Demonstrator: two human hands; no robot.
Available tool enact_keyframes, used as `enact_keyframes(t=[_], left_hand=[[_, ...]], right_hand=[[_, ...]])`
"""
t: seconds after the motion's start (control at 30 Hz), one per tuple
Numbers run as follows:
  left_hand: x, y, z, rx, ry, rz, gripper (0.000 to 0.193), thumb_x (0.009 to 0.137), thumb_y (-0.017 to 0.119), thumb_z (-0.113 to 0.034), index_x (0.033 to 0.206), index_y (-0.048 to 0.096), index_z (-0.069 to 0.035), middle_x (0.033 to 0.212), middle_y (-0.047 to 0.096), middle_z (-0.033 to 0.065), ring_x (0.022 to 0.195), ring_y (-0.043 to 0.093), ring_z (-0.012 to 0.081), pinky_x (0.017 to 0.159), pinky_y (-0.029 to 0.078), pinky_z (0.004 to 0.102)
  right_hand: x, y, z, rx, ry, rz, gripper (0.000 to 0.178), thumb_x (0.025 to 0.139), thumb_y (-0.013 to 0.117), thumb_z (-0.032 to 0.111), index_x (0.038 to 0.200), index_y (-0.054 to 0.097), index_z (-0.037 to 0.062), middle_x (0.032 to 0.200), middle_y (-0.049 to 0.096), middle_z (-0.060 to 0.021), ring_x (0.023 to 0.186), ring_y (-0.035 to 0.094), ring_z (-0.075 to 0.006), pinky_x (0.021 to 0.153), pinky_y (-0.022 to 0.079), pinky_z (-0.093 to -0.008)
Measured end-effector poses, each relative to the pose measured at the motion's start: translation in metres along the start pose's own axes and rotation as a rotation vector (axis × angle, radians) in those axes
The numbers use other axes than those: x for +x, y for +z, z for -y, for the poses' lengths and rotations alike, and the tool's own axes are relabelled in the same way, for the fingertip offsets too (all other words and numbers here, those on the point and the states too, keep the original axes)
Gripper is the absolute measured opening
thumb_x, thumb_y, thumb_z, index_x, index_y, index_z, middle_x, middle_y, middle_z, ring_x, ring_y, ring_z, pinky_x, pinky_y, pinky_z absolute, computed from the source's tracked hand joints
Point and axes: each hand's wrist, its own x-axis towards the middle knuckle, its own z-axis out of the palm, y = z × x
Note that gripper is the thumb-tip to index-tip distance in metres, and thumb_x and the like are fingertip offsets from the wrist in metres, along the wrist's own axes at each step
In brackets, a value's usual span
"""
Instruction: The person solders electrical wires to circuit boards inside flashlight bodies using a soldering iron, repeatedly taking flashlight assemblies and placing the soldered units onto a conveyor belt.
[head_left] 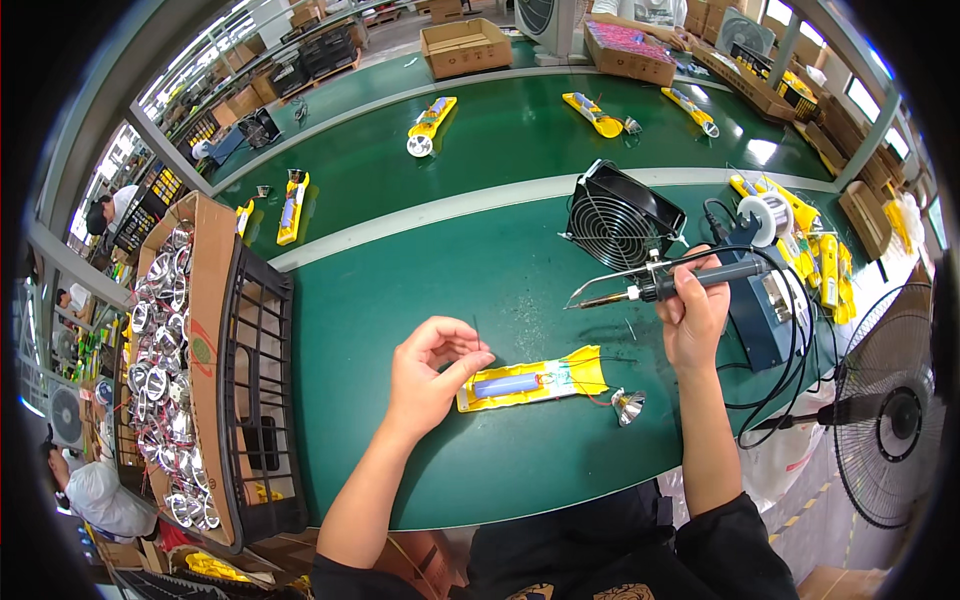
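My right hand [695, 305] grips a soldering iron [655, 290] with a thin metal feed tube along its top. The tip points left, above the work and apart from it. Below lies a yellow flashlight housing half [583, 368] with a lilac battery cell [507, 385] in it. Thin wires run from its right part to a silver reflector [628, 407] resting on the green table. At the housing's left end, my left hand [432, 375] is closed, thumb against the fingers. A thin black wire [476, 328] sticks up from its fingertips.
A black fan [622, 218] stands behind the iron. To the right are a blue soldering station [760, 315], a solder spool [767, 218], cables and yellow housings. A black crate [262, 380] borders the left, beside a box of reflectors. Across the back, a green belt [510, 130] carries several flashlight halves.
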Motion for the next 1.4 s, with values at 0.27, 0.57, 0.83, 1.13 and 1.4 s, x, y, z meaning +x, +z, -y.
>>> enact_keyframes(t=[0.27,0.57,0.83,1.13,1.4], left_hand=[[-0.01,0.02,0.01,0.065,0.155,0.047,0.007,0.074,0.06,-0.001,0.081,0.06,0.0,0.076,0.057,0.0064,0.07,0.055,0.0111,0.066,0.044,0.0219],[-0.015,0.028,0.007,0.366,0.244,0.094,0.007,0.065,0.067,-0.004,0.072,0.064,-0.005,0.066,0.056,0.0037,0.055,0.05,0.0087,0.047,0.038,0.0204],[-0.011,0.027,0.013,0.606,0.401,0.231,0.01,0.063,0.068,-0.009,0.071,0.063,-0.009,0.062,0.053,-0.0006,0.055,0.05,0.0122,0.057,0.037,0.0261],[-0.009,0.025,0.012,0.646,0.419,0.282,0.01,0.063,0.068,-0.009,0.071,0.062,-0.009,0.062,0.052,0.0,0.057,0.051,0.0139,0.057,0.037,0.0273],[-0.008,0.027,0.012,0.64,0.395,0.297,0.01,0.063,0.068,-0.009,0.071,0.062,-0.008,0.062,0.052,0.0006,0.057,0.051,0.0146,0.057,0.037,0.0273]], right_hand=[[-0.002,0.001,0.0,-0.056,-0.028,0.014,0.014,0.077,0.053,0.008,0.082,0.041,0.0026,0.064,0.044,-0.0009,0.043,0.034,-0.0034,0.038,0.028,-0.0174],[0.0,0.002,0.009,-0.122,0.041,0.097,0.016,0.071,0.052,0.016,0.073,0.039,0.006,0.054,0.036,0.0035,0.04,0.03,-0.0011,0.036,0.022,-0.0154],[-0.005,0.007,0.006,-0.347,0.113,0.214,0.019,0.063,0.055,0.015,0.067,0.043,0.0007,0.058,0.04,-0.0001,0.042,0.031,-0.0026,0.036,0.022,-0.0173],[-0.007,0.007,0.007,-0.398,0.207,0.303,0.015,0.063,0.053,0.01,0.067,0.043,0.0,0.064,0.041,-0.0011,0.046,0.033,-0.0026,0.04,0.024,-0.0183],[-0.007,0.007,0.007,-0.406,0.216,0.323,0.015,0.063,0.053,0.01,0.068,0.043,-0.0004,0.066,0.042,-0.0016,0.05,0.035,-0.0035,0.043,0.026,-0.0189]])
